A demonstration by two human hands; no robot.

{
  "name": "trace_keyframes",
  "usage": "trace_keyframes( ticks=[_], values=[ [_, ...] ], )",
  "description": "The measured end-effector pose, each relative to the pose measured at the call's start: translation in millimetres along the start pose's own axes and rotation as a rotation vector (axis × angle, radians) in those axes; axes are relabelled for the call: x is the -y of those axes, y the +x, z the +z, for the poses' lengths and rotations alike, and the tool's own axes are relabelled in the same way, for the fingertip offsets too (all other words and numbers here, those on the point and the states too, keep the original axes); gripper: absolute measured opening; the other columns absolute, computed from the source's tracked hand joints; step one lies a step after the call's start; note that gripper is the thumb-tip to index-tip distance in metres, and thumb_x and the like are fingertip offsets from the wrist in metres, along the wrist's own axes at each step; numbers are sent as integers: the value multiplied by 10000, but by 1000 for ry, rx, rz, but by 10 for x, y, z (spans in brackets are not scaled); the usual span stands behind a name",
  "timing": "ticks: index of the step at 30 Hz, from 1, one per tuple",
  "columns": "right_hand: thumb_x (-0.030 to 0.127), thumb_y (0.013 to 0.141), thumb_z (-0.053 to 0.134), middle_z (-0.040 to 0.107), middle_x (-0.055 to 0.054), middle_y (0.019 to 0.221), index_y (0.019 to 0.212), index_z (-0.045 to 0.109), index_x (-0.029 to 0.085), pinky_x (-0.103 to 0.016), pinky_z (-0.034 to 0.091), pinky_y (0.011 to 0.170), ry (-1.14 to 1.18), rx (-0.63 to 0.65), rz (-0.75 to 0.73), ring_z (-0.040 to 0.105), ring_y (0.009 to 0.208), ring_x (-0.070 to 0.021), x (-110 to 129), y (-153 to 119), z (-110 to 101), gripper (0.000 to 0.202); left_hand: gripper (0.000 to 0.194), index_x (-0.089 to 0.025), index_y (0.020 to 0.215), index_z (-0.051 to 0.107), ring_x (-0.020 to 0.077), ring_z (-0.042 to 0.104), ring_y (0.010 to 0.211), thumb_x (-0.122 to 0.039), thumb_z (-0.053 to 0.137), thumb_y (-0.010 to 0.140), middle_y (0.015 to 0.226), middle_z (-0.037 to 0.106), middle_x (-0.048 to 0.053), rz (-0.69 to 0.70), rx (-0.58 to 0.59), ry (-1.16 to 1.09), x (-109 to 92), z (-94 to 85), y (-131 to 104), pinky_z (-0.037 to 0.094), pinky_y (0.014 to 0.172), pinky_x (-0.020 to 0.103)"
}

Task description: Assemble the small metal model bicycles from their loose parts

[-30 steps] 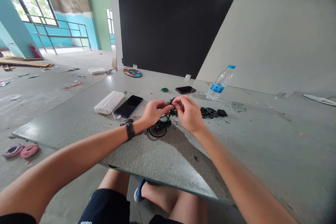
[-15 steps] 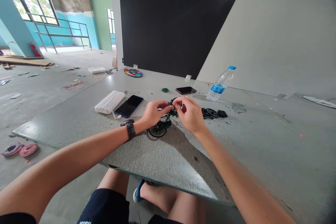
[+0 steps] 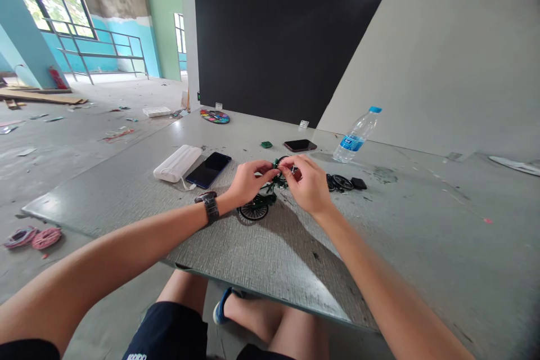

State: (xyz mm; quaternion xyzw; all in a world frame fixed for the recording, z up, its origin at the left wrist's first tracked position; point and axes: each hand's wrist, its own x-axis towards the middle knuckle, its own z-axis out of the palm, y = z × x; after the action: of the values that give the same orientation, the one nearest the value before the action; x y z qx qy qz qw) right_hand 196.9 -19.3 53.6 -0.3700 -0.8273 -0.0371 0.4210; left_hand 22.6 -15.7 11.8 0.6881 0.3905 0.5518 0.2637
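Observation:
A small dark green model bicycle [image 3: 266, 199] with black spoked wheels is on the grey table between my hands. My left hand [image 3: 250, 181] pinches its upper front part between thumb and fingers. From the other side my right hand [image 3: 307, 183] is closed at the same spot, its fingertips nearly meeting the left ones. Whatever small piece the right fingers hold is hidden. Just past my right hand lie loose black wheels [image 3: 341, 182] and a small black block [image 3: 359, 183].
Left of my hands lie a white power bank [image 3: 177, 163] and a dark phone [image 3: 208, 170]. Behind are another phone [image 3: 300, 145], a green piece [image 3: 266, 144], a paint palette [image 3: 215, 117] and a tilted water bottle [image 3: 356, 136]. A black panel [image 3: 278, 45] rises along the table's back.

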Motion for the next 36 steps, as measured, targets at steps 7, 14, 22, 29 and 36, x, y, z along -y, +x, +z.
trace_keyframes(
  ticks=[7,14,22,29,36],
  values=[
    [386,966,566,678,-38,898,940,621,212,-307,435,630,31,1,59,535,587,-131,-20,-15,21,184,262,-173,870,725,127,603,675,-402,610,925,758,701,14,80,-7,147,-63,-35,-15,454,685,248],
    [442,963,568,672,-61,974,1220,596,233,-321,471,621,28,-34,95,539,549,-128,-39,-21,24,333,242,-182,948,737,147,611,733,-379,595,942,830,710,40,118,-28,141,-40,-41,-9,482,732,272],
    [471,956,584,602,-48,890,1003,727,229,-308,438,594,-70,-57,30,566,628,-142,-77,-12,-13,285,189,-243,1064,757,156,581,859,-305,649,921,935,612,48,220,-139,156,-22,-93,10,490,799,295],
    [463,941,615,613,-44,851,916,731,230,-315,421,575,-81,-149,11,538,604,-141,-78,-30,23,261,402,-248,1185,672,165,571,899,-311,787,806,972,598,44,143,-215,173,0,-89,19,498,881,333],
    [441,962,588,603,-41,825,892,725,237,-309,419,581,-120,-167,-22,539,608,-140,-60,-39,33,256,282,-176,1066,544,120,650,640,-444,522,980,760,670,25,-289,-50,-423,28,18,77,558,666,280]
  ],
)
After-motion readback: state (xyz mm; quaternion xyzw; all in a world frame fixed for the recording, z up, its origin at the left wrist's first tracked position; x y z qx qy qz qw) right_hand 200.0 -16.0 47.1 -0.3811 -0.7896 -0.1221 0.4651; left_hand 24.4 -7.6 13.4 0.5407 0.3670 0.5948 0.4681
